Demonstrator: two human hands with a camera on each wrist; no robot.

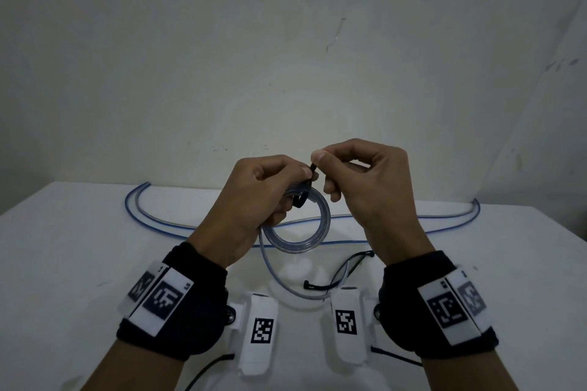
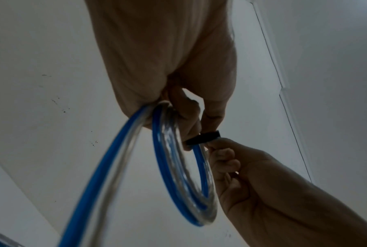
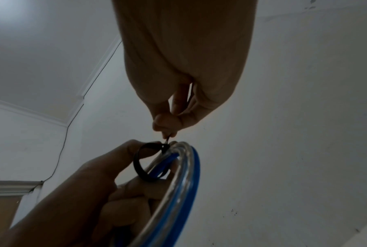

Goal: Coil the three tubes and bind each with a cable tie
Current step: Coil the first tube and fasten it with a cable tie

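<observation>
My left hand (image 1: 287,189) holds a coiled clear tube with a blue stripe (image 1: 297,227) above the white table. A black cable tie (image 1: 301,197) loops loosely round the coil's top strands. The thumb and forefinger of my right hand (image 1: 320,167) pinch the tie's tail just above the coil. The left wrist view shows the coil (image 2: 172,158), the tie (image 2: 203,137) and the right hand's fingers (image 2: 222,155) beside it. The right wrist view shows the tie loop (image 3: 139,168) standing slack against the coil (image 3: 182,183). The coil's loose end (image 1: 270,273) hangs down to the table.
Two more long blue-striped tubes (image 1: 152,219) lie uncoiled in wide arcs along the back of the table (image 1: 79,247), reaching to the right (image 1: 460,220). Two black cable ties (image 1: 357,261) (image 1: 317,287) lie on the table under my hands. A wall stands close behind.
</observation>
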